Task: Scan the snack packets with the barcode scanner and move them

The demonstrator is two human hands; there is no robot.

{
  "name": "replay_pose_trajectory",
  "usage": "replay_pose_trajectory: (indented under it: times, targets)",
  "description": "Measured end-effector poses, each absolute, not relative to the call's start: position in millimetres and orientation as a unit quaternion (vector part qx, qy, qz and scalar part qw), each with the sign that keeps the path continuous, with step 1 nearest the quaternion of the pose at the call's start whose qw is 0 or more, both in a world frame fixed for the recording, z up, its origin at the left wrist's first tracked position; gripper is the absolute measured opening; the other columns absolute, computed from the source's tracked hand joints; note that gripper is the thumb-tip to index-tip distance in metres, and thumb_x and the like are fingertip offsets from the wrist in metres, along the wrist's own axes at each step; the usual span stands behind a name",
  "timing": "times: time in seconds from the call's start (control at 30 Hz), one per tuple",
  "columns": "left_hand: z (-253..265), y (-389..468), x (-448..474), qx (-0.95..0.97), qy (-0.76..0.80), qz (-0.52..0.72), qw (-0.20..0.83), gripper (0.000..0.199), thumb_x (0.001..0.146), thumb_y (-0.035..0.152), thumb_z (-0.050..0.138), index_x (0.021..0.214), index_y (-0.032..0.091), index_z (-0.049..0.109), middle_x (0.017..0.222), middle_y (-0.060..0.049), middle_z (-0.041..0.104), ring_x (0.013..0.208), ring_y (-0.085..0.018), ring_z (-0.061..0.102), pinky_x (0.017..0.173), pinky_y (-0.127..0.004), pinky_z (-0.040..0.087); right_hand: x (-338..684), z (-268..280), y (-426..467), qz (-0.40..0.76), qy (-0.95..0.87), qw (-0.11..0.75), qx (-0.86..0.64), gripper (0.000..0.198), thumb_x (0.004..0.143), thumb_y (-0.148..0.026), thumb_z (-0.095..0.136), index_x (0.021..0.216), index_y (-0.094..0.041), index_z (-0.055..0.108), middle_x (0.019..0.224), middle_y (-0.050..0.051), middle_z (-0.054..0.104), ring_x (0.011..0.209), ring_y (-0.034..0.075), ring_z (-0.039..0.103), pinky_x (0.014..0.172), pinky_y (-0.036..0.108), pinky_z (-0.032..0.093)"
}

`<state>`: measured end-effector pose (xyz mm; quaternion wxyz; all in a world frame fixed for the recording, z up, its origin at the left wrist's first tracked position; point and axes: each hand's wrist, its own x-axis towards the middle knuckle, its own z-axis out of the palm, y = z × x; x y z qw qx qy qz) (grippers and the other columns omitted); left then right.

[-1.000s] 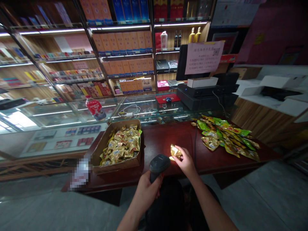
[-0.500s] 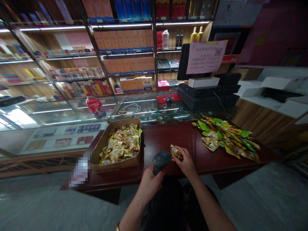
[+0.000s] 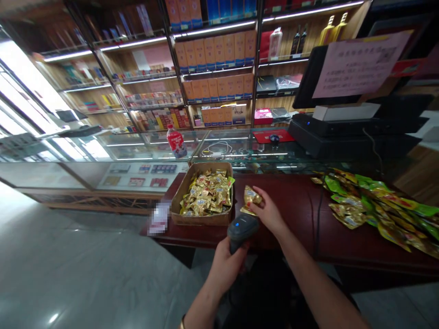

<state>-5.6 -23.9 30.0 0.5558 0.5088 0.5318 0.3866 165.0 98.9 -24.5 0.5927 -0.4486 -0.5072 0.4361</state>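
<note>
My left hand (image 3: 228, 262) is wrapped round the handle of a dark barcode scanner (image 3: 243, 228), and a small blue light shows on its top. Between the fingers and thumb of my right hand (image 3: 269, 210) is a small gold snack packet (image 3: 251, 199), held above the table just beyond the scanner's head. Left of it stands an open cardboard box (image 3: 202, 220) filled with similar gold packets (image 3: 207, 192). At the right a loose pile of gold and green packets (image 3: 377, 205) lies on the dark red table (image 3: 288, 233).
Behind the table runs a glass counter (image 3: 236, 157) with a red bottle (image 3: 176, 141), a white cable (image 3: 217, 148) and a mouse (image 3: 274, 138) on it. A monitor (image 3: 307, 80) with a paper sheet stands at the right. A black cord (image 3: 318, 219) crosses the table.
The view has swung left, so the box and pile appear farther right. My right hand has moved the gold packet closer to the box and away from me. The scanner's blue light now shows.
</note>
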Motion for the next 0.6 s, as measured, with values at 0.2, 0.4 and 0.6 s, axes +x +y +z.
replay_pose_trajectory:
  times: [0.2,0.4,0.6]
  targets:
    - [40.2,-26.0,-21.1,0.497,0.545,0.395,0.548,0.030,0.077,0.043,0.067,0.069,0.018,0.053,0.049,0.005,0.051,0.037,-0.009,0.046,0.040,-0.020,0.034,89.4,7.0,152.7,0.369,-0.615,0.548,-0.430,0.060,0.084,-0.039,0.068,0.140,-0.027,0.052,0.136,0.010,0.062,0.115,0.025,0.066,0.092,0.041,0.058]
    - [26.0,-17.3,-19.0,0.500,0.542,0.375,0.562,0.037,0.074,0.051,0.069,0.067,0.018,0.053,0.047,0.004,0.051,0.037,-0.010,0.047,0.039,-0.021,0.035,189.7,-59.2,128.4,0.122,-0.550,0.489,-0.666,0.048,0.092,-0.045,0.052,0.134,-0.021,0.059,0.138,0.016,0.059,0.136,0.033,0.047,0.114,0.058,0.034]
    - [21.0,-10.6,-0.8,0.501,0.532,0.347,0.588,0.039,0.069,0.053,0.073,0.068,0.018,0.056,0.046,0.004,0.051,0.038,-0.010,0.047,0.039,-0.020,0.034,309.1,-86.1,87.4,0.003,-0.390,0.295,-0.872,0.069,0.095,-0.051,0.040,0.149,-0.008,0.045,0.159,0.029,0.029,0.150,0.049,0.010,0.108,0.075,0.020]
